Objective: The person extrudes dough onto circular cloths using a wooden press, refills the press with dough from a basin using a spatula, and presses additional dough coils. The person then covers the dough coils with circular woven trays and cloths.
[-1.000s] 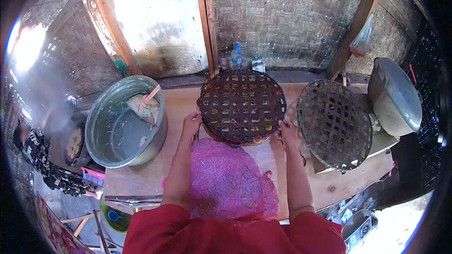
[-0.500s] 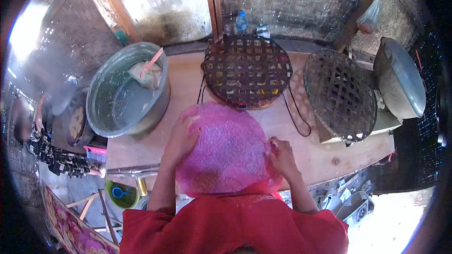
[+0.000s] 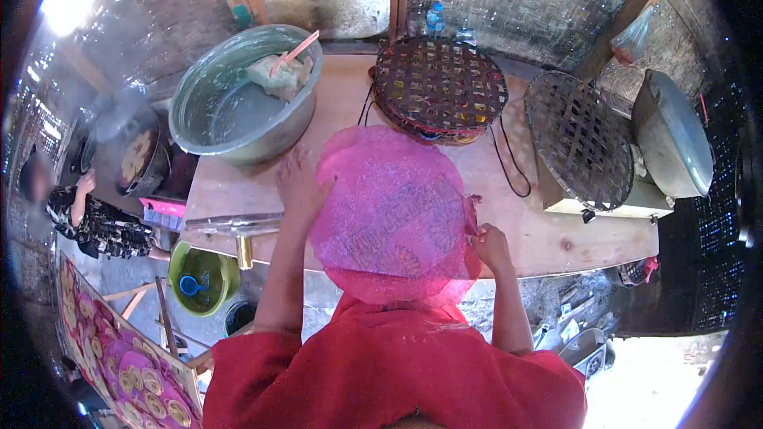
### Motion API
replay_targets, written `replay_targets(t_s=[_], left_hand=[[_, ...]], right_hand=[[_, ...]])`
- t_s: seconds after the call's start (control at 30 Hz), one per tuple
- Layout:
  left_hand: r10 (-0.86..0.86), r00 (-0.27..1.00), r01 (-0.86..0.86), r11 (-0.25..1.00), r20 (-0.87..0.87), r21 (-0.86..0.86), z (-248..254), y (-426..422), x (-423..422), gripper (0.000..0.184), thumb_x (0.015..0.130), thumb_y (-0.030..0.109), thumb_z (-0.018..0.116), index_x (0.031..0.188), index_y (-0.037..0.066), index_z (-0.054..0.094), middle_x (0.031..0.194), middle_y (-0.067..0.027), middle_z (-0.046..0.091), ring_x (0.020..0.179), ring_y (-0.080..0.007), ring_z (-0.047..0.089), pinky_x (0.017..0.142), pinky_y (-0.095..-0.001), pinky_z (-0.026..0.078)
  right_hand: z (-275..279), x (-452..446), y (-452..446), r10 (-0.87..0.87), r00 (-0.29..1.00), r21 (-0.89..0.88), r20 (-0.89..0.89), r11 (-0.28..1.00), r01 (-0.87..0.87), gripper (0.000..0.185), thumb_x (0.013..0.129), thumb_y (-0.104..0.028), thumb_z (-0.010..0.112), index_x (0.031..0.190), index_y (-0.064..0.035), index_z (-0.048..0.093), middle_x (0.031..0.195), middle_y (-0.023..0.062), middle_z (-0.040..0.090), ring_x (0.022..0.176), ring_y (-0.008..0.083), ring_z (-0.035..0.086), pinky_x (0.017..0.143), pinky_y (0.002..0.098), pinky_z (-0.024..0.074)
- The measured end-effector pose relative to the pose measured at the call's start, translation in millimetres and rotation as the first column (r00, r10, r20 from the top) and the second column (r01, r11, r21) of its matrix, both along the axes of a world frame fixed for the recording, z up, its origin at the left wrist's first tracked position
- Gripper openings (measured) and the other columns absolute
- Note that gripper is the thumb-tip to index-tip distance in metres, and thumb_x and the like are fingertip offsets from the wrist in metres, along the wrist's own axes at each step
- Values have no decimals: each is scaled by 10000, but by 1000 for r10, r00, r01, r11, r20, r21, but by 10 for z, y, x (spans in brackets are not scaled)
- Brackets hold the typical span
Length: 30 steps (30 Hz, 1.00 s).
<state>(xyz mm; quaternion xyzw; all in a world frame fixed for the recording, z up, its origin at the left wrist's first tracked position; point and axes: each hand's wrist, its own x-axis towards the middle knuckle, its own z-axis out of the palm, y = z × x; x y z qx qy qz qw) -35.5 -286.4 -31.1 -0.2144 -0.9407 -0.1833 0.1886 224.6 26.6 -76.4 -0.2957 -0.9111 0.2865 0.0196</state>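
Observation:
A round, bright pink mesh sheet lies in front of me over the table's near edge, its lower part against my red shirt. Faint darker ring-like marks show on it. My left hand rests at its left side, fingers spread on the table, thumb at the sheet's rim. At the right side, my right hand is closed with the fingertips on the sheet's edge, which bunches up there.
A large grey-green basin with a pale lump and pink handle stands left. Behind the sheet is a round woven tray; another woven tray leans right beside a metal pot. A person is near a steaming pan.
The view has shifted. The pink sheet lies flatter and rounder. My left hand has spread off its surface to its left rim, and my right hand has closed at its right edge.

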Motion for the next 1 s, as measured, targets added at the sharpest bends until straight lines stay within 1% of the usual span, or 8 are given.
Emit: replay_targets(t_s=[0.1, 0.2, 0.27, 0.37, 0.7, 0.87, 0.93, 1.0], left_hand=[[-78, 996, 84, 987, 49, -134, -72, 31, -193, 448, 782, 303, 626, 1155, 72, 538, 1196, -202, 507, 1158, -348, 434, 1005, -514, 269], [-199, 963, 182, 978, 183, 102, 93, 164, -66, 305, 802, 262, 625, 1013, 46, 578, 1001, -190, 597, 998, -311, 548, 897, -473, 376], [-245, 944, 98, 847, 221, 522, 124, 172, 51, 192, 816, 172, 621, 925, 30, 554, 851, -177, 607, 817, -310, 597, 734, -419, 443], [-135, 985, 74, 889, 105, 452, 178, 33, 156, 127, 829, 88, 592, 884, 14, 505, 793, -151, 570, 689, -277, 571, 628, -364, 446], [-150, 986, 146, 612, -67, 777, 1063, -453, 565, 51, 869, 6, 514, 858, 3, 464, 720, -41, 471, 667, -99, 451, 625, -247, 394], [-251, 964, 208, 512, -86, 833, 1064, -352, 585, 62, 868, -8, 524, 890, 5, 468, 747, -39, 497, 707, -95, 476, 658, -239, 405], [-300, 951, 224, 485, -79, 845, 1120, -254, 639, 73, 865, -11, 532, 894, 7, 467, 751, -38, 500, 717, -94, 483, 666, -234, 406], [-316, 948, 223, 594, -30, 773, 1256, -165, 685, 77, 896, 19, 519, 895, 35, 444, 789, -15, 485, 743, -68, 455, 694, -219, 395]], right_hand=[[-67, 73, 23, 11, 980, 152, -201, 988, 20, 239, 726, -154, 691, 839, 4, 550, 745, 195, 610, 721, 330, 615, 650, 408, 480], [-51, 249, 303, -92, 939, 69, -331, 990, 121, 167, 741, -89, 640, 841, -8, 533, 696, 178, 597, 659, 271, 613, 583, 384, 473], [68, 412, 474, -189, 917, -49, -351, 982, 183, 130, 749, -54, 609, 839, -14, 525, 693, 168, 591, 649, 239, 610, 560, 372, 467], [238, 651, 762, -437, 844, -172, -312, 899, 402, 176, 752, -78, 586, 896, -21, 501, 765, 200, 593, 765, 386, 599, 666, 453, 461], [-275, 767, 1046, -450, 782, 50, -432, 853, 519, 159, 779, -65, 555, 935, -34, 552, 810, 194, 636, 788, 371, 624, 681, 448, 483], [750, 656, 446, -240, 814, 174, -529, 908, 381, 200, 794, -76, 559, 991, -97, 588, 821, 169, 649, 770, 346, 634, 653, 429, 494], [1340, 618, 307, -258, 850, 236, -460, 887, 397, 182, 815, -27, 546, 986, -17, 604, 786, 175, 654, 717, 292, 650, 610, 385, 487], [1727, 634, 521, -160, 721, 192, -674, 905, 380, 195, 795, -39, 576, 983, -49, 626, 848, 169, 663, 744, 269, 657, 641, 359, 502]])
